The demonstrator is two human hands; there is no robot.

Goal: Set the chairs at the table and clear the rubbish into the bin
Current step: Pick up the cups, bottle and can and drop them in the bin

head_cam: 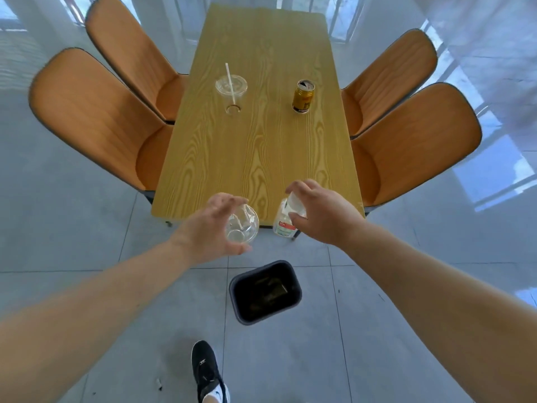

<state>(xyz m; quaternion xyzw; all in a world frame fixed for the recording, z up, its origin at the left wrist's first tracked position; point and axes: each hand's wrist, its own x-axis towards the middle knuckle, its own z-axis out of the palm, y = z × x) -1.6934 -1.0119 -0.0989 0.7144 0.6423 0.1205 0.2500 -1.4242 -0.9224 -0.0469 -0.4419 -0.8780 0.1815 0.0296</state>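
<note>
Clear plastic cup point(242, 226) clenched in left grip point(210, 228), bottle point(286, 218) in right grip point(318, 212) — both short of the bin point(266, 290); early release risks a floor drop.

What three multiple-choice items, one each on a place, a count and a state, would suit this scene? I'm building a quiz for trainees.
1. Where is the bin?
A. on the table
B. on the floor by the table's near end
C. under a chair

2. How many chairs stand at the table?
A. two
B. three
C. four

3. What is the left hand doing?
A. holding a clear cup
B. resting flat on the table
C. gripping a chair

Answers:
1 B, it stands on the tiles below the hands.
2 C, two on each long side.
3 A, its fingers wrap the cup, while the right hand holds a bottle.
</note>
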